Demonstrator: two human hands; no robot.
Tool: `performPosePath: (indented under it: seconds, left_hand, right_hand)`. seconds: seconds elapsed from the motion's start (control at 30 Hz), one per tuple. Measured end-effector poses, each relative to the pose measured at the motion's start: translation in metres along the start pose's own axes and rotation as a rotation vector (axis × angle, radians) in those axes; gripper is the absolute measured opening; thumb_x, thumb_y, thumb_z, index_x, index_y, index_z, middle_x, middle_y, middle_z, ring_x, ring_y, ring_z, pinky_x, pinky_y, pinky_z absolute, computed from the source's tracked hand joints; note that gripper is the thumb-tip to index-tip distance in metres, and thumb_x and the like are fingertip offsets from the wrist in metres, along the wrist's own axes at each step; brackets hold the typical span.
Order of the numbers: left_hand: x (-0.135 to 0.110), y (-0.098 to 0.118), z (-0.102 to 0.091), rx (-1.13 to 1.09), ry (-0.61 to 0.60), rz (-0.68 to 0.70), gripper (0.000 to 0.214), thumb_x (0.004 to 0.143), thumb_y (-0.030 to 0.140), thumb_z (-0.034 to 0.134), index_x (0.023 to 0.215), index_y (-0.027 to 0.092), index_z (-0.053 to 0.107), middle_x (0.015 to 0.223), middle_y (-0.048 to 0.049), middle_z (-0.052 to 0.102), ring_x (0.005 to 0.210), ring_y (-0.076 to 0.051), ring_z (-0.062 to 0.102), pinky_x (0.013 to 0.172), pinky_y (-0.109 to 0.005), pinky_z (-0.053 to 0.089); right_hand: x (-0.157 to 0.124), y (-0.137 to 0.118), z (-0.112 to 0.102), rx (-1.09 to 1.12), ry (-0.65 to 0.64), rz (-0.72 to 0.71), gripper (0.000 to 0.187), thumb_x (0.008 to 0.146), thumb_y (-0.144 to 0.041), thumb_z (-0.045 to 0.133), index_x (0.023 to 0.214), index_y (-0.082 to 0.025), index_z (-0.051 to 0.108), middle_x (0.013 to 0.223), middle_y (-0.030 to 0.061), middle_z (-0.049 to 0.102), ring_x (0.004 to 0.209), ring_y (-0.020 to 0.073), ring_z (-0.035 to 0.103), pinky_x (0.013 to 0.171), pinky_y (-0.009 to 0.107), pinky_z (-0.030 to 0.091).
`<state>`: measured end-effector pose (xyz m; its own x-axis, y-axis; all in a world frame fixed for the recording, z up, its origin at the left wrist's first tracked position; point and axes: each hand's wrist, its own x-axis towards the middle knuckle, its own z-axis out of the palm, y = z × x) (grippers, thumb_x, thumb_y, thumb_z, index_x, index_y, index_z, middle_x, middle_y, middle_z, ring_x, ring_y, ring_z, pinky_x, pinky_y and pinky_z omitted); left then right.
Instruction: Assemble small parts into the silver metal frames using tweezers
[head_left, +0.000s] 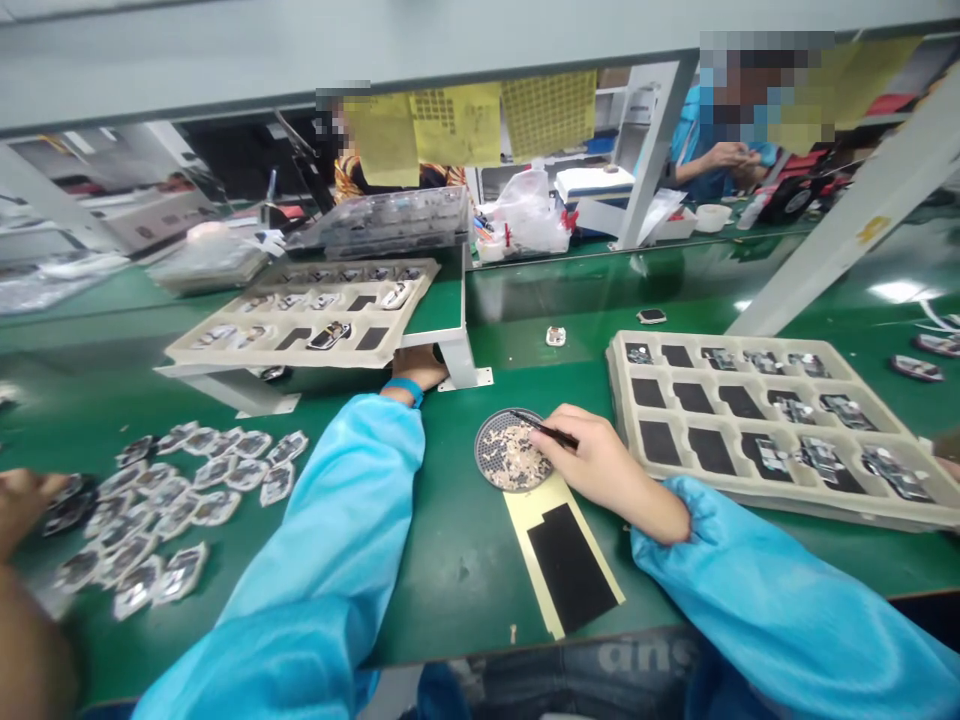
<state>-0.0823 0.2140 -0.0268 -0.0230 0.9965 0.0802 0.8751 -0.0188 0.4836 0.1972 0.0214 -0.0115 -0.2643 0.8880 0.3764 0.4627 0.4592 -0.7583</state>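
My right hand (592, 455) is closed around dark tweezers (551, 430). Their tips reach over a round grey mesh dish (484, 455) strewn with small beige and dark bits. My left hand (421, 368), with a blue band at the wrist, reaches beneath a raised stand (455, 345); its fingers are hidden there. Below the dish lies a yellow sheet (529, 535) bearing a black rectangular piece (574, 570). To the right, a beige compartment tray (622, 400) holds small circuit assemblies in some pockets and shows dark bottoms in others.
Another beige tray (281, 350) with parts sits on the stand. Several white-rimmed housings (176, 500) spread across the green bench (442, 560) at left, near another person's hand (26, 500). A slanted post (832, 230) rises at right. Across the bench a co-worker's hands (731, 160) show.
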Motion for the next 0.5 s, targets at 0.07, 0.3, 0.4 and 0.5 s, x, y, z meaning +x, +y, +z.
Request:
performPosePath:
  seconds: [0.07, 0.3, 0.4, 0.5]
  left_hand:
    - [0.003, 0.002, 0.005, -0.020, 0.025, -0.028, 0.046, 0.060, 0.041, 0.088, 0.098, 0.017, 0.075, 0.118, -0.0185, 0.072, 0.133, -0.043, 0.049, 0.112, -0.050, 0.031]
    - [-0.028, -0.016, -0.017, -0.260, 0.175, -0.124, 0.028, 0.070, 0.035, 0.080, 0.088, 0.014, 0.073, 0.104, -0.0157, 0.075, 0.116, -0.037, 0.061, 0.099, -0.042, 0.044]
    - [-0.061, -0.022, -0.029, -0.440, 0.178, -0.127, 0.042, 0.071, 0.035, 0.080, 0.105, 0.012, 0.072, 0.103, -0.0136, 0.075, 0.102, -0.029, 0.067, 0.088, -0.036, 0.050]
    - [-0.098, -0.013, -0.038, -0.644, 0.036, -0.087, 0.054, 0.074, 0.041, 0.079, 0.119, 0.012, 0.070, 0.096, -0.0112, 0.075, 0.079, -0.020, 0.068, 0.070, -0.029, 0.052]
  right_hand:
    - [-0.001, -0.006, -0.004, 0.037, 0.009, -0.061, 0.022, 0.100, -0.030, 0.055, 0.086, -0.020, 0.068, 0.083, 0.0029, 0.060, 0.079, 0.0169, 0.059, 0.073, 0.031, 0.047]
    - [-0.018, -0.010, -0.018, 0.221, -0.202, 0.122, 0.027, 0.096, -0.040, 0.061, 0.081, -0.019, 0.068, 0.075, 0.0004, 0.066, 0.070, 0.0150, 0.061, 0.067, 0.027, 0.050]
    - [-0.024, -0.004, -0.018, 0.299, -0.284, 0.227, 0.024, 0.090, -0.042, 0.069, 0.088, -0.019, 0.070, 0.082, 0.0011, 0.071, 0.074, 0.0156, 0.064, 0.069, 0.027, 0.053]
    - [-0.027, 0.000, -0.017, 0.215, -0.268, 0.202, 0.021, 0.090, -0.040, 0.069, 0.086, -0.019, 0.071, 0.078, 0.0008, 0.071, 0.071, 0.0157, 0.064, 0.065, 0.026, 0.051]
